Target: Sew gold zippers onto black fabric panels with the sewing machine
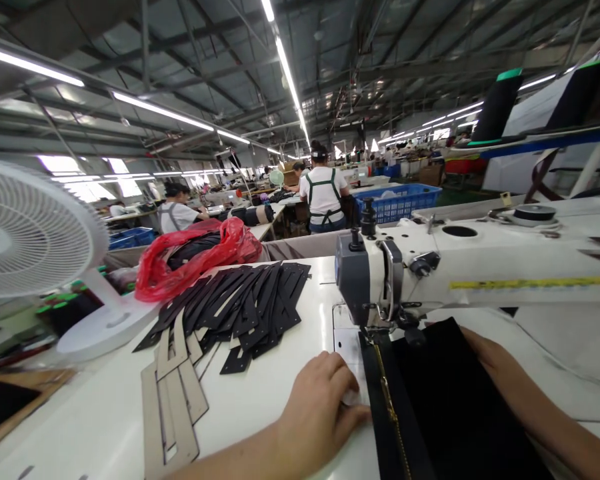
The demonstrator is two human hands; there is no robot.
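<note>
A black fabric piece [460, 400] lies under the head of a white sewing machine [510, 257]. Along its left side runs a gold-toothed zipper [390, 407] on black tape, passing up to the presser foot area. My left hand [325, 400] is beside the left edge of the zipper strip, fingers curled and thumb tip at that edge; what they pinch is too small to make out. At the fabric's right edge, my right hand [490, 357] grips the piece, with its fingertips hidden behind it.
Left of the machine lie a fanned pile of black slotted strips [250, 307] and several beige slotted pieces [173, 407]. Behind them is a red plastic bag [195, 257]. A white fan [35, 233] stands at left. Thread cones [495, 107] are upper right; people work beyond.
</note>
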